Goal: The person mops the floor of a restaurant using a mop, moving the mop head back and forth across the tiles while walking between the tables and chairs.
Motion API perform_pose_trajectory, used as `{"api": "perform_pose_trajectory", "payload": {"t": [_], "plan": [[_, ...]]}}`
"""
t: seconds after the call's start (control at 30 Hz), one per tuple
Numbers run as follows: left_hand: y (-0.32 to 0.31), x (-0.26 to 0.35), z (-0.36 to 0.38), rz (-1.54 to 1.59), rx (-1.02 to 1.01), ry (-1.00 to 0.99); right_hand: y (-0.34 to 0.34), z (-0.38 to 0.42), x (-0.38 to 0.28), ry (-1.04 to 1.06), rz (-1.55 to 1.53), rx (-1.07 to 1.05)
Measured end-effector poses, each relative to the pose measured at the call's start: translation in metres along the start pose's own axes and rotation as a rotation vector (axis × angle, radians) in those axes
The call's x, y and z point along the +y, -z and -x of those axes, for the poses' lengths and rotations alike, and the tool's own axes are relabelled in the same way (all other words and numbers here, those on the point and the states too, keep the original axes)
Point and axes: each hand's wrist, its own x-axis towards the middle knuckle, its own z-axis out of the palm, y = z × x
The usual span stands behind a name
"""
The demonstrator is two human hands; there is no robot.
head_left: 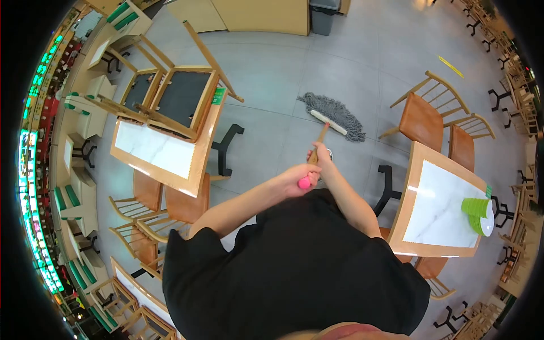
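In the head view, my left hand (300,177) is closed around the upper end of a wooden mop handle (322,134), with a round pink cap (304,183) showing at its tip. Further down the handle, my right hand (321,154) is wrapped around it too. The handle slopes away from me to a white bar on the mop head (335,115), whose grey strands lie spread on the grey tiled floor. My fingers partly hide the handle.
To the left, upturned chairs (184,96) rest on a marble-topped table (153,148). The right-hand table (442,204) holds green-and-white stacked cups or bowls (477,215). Brown-seated chairs (421,120) stand beyond it. A grey bin (323,20) is against the far counter (255,16).
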Motion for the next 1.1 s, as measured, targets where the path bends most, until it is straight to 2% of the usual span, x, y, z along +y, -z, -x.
{"api": "perform_pose_trajectory", "payload": {"t": [0.03,0.1,0.13,0.27,0.37,0.4,0.5,0.53,0.6,0.7,0.8,0.87,0.93,1.0,1.07,1.1], "plan": [[-0.007,-0.007,0.011,0.002,0.042,-0.033,-0.001,0.003,0.004,0.008,-0.016,-0.015],[0.0,-0.02,0.048,-0.001,-0.025,-0.034,-0.005,0.014,0.017,0.023,-0.034,-0.051],[0.003,-0.024,0.068,-0.003,-0.066,-0.044,-0.018,0.035,0.02,-0.002,-0.059,-0.098],[0.012,-0.045,0.162,-0.324,0.051,-0.031,-0.041,0.157,0.046,-0.131,-0.096,-0.274],[0.018,-0.048,0.179,-0.481,0.136,-0.043,-0.042,0.144,0.058,-0.172,-0.118,-0.364],[0.028,-0.042,0.166,-0.502,0.114,-0.065,-0.039,0.128,0.06,-0.179,-0.132,-0.38],[0.076,-0.012,0.076,-0.493,-0.008,-0.177,-0.039,0.074,0.04,-0.201,-0.194,-0.204],[0.088,-0.005,0.033,-0.444,-0.086,-0.24,-0.033,0.064,0.034,-0.142,-0.082,-0.159],[0.085,0.002,-0.053,-0.351,-0.008,-0.152,-0.017,0.044,0.013,-0.004,0.12,-0.059],[0.044,-0.012,-0.113,-0.53,0.113,-0.174,0.044,0.008,-0.022,0.006,-0.054,-0.048],[0.032,-0.002,-0.176,-0.588,0.105,-0.161,0.086,0.007,-0.038,0.342,-0.031,-0.056],[0.026,0.015,-0.224,-0.492,-0.024,-0.109,0.099,0.017,-0.05,0.372,-0.045,-0.065],[0.011,0.035,-0.269,-0.544,0.071,-0.103,0.117,0.033,-0.06,0.381,-0.146,-0.042],[0.033,0.071,-0.342,-0.782,0.104,-0.171,0.13,0.045,-0.07,0.365,-0.324,-0.03],[0.036,0.102,-0.378,-0.547,0.038,-0.185,0.145,0.053,-0.073,0.377,-0.341,-0.057],[0.027,0.106,-0.37,-0.52,0.07,-0.185,0.151,0.054,-0.074,0.373,-0.34,-0.077]]}}
